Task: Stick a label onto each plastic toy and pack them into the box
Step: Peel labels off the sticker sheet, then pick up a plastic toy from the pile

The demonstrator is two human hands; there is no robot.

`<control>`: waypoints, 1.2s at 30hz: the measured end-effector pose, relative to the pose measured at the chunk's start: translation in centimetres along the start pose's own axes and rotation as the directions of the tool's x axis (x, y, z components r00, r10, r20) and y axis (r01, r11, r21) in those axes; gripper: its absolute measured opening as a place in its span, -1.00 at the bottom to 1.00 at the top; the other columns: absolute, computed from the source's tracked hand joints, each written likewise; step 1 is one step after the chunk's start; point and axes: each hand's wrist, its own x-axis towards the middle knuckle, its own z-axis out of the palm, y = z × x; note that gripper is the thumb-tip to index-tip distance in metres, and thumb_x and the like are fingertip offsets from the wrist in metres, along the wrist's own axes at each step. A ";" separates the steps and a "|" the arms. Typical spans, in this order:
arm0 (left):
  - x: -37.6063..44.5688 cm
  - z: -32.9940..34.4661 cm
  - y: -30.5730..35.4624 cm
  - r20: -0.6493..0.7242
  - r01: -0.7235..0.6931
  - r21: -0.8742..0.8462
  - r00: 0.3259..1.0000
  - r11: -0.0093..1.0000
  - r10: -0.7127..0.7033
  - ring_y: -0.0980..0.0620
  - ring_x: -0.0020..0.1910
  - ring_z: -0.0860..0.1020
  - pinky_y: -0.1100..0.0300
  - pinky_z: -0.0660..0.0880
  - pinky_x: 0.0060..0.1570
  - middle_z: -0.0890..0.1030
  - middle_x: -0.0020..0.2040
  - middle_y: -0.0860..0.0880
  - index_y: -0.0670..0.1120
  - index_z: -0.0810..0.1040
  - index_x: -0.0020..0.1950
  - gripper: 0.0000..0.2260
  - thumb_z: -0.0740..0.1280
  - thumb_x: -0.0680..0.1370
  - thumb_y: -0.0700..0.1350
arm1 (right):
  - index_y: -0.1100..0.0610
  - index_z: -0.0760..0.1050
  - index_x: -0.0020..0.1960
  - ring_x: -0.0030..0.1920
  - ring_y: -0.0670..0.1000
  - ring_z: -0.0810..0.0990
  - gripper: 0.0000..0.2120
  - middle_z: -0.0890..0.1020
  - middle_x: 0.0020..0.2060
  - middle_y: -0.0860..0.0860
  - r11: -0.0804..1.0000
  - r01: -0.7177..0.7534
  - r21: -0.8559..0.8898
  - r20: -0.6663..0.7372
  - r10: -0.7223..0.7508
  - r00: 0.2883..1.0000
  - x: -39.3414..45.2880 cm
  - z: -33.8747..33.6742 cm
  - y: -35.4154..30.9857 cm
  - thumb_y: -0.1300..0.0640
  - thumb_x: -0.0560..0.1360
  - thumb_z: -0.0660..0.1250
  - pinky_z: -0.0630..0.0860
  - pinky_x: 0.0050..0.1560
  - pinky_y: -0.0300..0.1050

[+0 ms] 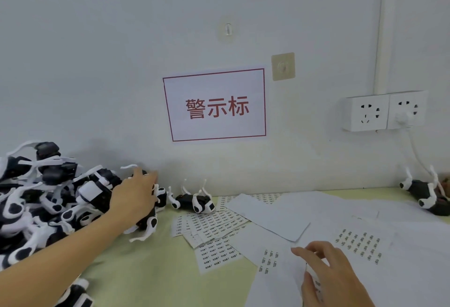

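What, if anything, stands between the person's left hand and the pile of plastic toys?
Nothing visible: the left hand already rests on the right edge of the toy pile, fingers spread over one toy. The right hand is on the label sheets.

A: From where is the scene viewed?
B: From head height, forward and slightly down, close to the red-bordered wall sign (215, 105), which is faced squarely.
A: What is taken in below the sign?
B: The near tabletop (155, 265); only this one view is supplied.
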 end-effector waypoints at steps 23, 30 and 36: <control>-13.3 -0.1 22.2 0.303 0.248 -0.875 0.950 -0.415 -0.073 0.16 -0.20 0.68 0.15 0.64 -0.32 0.65 -0.12 0.17 0.04 0.65 -0.16 -0.77 0.44 0.52 -0.31 | -0.21 0.29 0.11 -0.06 -0.25 0.59 -0.49 0.58 0.03 -0.14 0.556 -0.520 0.648 0.233 0.506 0.831 0.2 -2.0 0.2 0.13 0.40 0.53 0.55 -0.12 -0.21; -11.8 1.1 20.6 0.356 0.350 -0.872 0.933 -0.341 0.050 -0.05 -0.16 0.71 0.08 0.58 -0.32 0.56 0.15 0.05 0.06 0.51 0.12 -0.73 0.46 0.52 -0.20 | -0.33 0.28 -0.04 -0.14 -0.15 0.62 -0.43 0.67 -0.14 -0.19 0.569 -0.499 0.653 0.201 0.505 0.840 0.5 -1.8 0.4 0.15 0.31 0.58 0.53 -0.10 -0.19; -10.8 1.7 18.4 0.162 0.133 -0.971 0.977 0.200 0.140 0.11 0.08 0.56 0.28 0.46 -0.09 0.47 0.20 0.23 0.26 0.42 0.20 -0.55 0.53 0.40 0.18 | -0.35 0.30 -0.05 -0.11 -0.18 0.61 -0.41 0.67 -0.12 -0.21 0.567 -0.462 0.682 0.145 0.514 0.845 0.4 -2.0 0.9 0.23 0.36 0.55 0.47 -0.05 -0.23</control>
